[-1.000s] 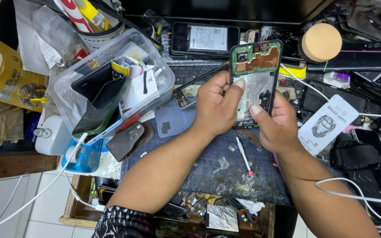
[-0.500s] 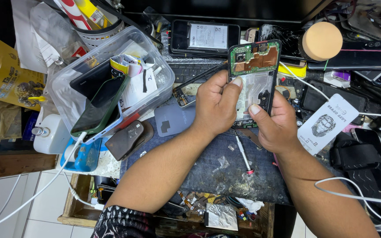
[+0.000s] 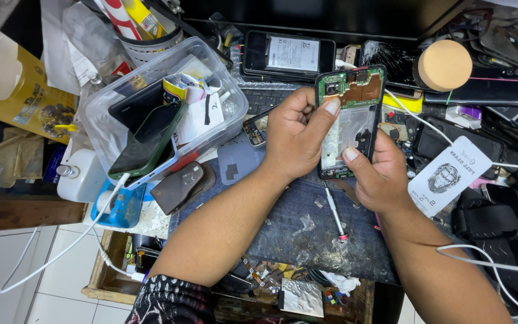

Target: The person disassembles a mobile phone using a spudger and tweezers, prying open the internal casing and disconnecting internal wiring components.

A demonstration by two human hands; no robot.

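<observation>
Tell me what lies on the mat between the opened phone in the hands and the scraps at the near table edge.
In the head view, a slim screwdriver with a red tip lies on the dark mat, below the opened phone held by both hands.

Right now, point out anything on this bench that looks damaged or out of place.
The opened phone held by the left hand and right hand has no back cover, so its circuit board shows. Behind it lies a cracked dark screen. A small screwdriver lies loose on the mat.
</observation>
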